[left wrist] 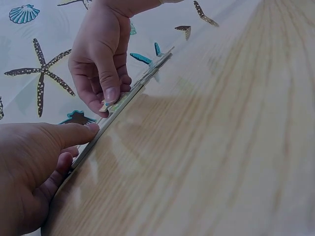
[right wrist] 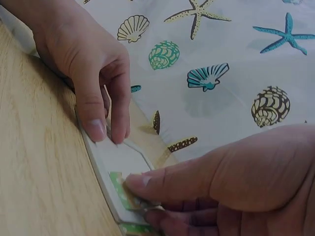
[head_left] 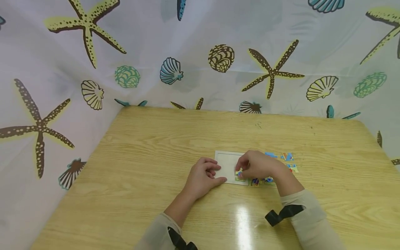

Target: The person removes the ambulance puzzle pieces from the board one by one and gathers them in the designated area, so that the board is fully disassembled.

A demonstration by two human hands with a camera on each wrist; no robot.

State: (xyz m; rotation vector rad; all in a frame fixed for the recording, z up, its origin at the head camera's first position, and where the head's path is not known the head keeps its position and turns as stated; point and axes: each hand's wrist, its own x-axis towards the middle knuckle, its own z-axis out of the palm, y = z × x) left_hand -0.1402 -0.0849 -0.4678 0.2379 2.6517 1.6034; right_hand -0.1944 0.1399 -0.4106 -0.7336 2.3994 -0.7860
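Note:
A square white puzzle tray (head_left: 226, 161) with a raised rim lies flat on the table. My left hand (head_left: 201, 177) rests at the tray's left side; in the right wrist view its thumb (right wrist: 93, 118) and a finger touch the tray. Over the tray's lower right corner, my right hand (head_left: 257, 165) pinches a small colourful jigsaw piece (head_left: 239, 173) between thumb and fingers. In the right wrist view, green jigsaw printing (right wrist: 117, 184) shows in that corner beneath the thumb. Whether the pinched piece lies fully flat is hidden by the fingers.
Several loose jigsaw pieces (head_left: 287, 156) lie right of the tray, partly covered by the right hand and forearm. The wood-grain table (head_left: 140, 166) extends around them. A white cloth (head_left: 193, 41) printed with shells and starfish hangs behind and at the left.

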